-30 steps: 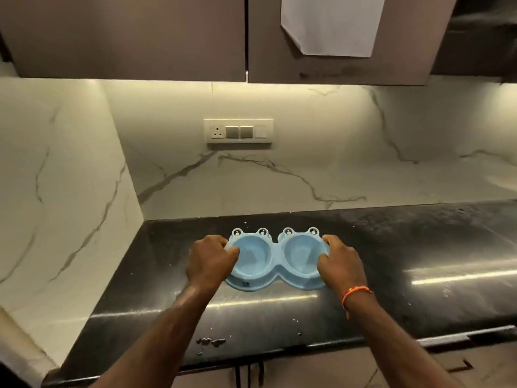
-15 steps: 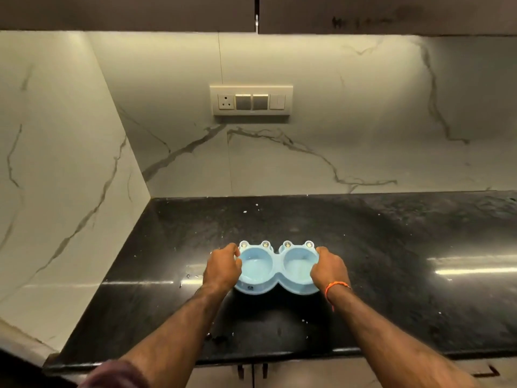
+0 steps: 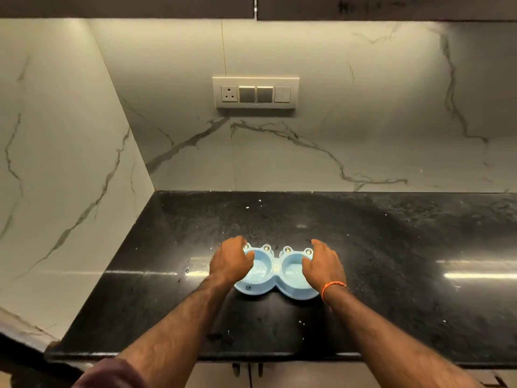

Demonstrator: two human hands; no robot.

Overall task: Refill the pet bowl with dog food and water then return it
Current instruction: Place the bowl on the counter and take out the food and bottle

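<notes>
1. Both hands have loosened: the left hand (image 3: 230, 261) and right hand (image 3: 324, 263) now hover half-open over the bowl's (image 3: 275, 273) ends, gripping nothing
2. The bowl sits on the counter (image 3: 391, 247), seemingly unfilled, so filling comes next

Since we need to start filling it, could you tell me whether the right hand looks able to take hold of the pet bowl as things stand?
Probably yes: the right hand hangs open over the pet bowl's right end, nothing between.

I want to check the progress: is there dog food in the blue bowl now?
No, both cups of the blue bowl on the black counter show only bare blue plastic, with no kibble in them.
</notes>
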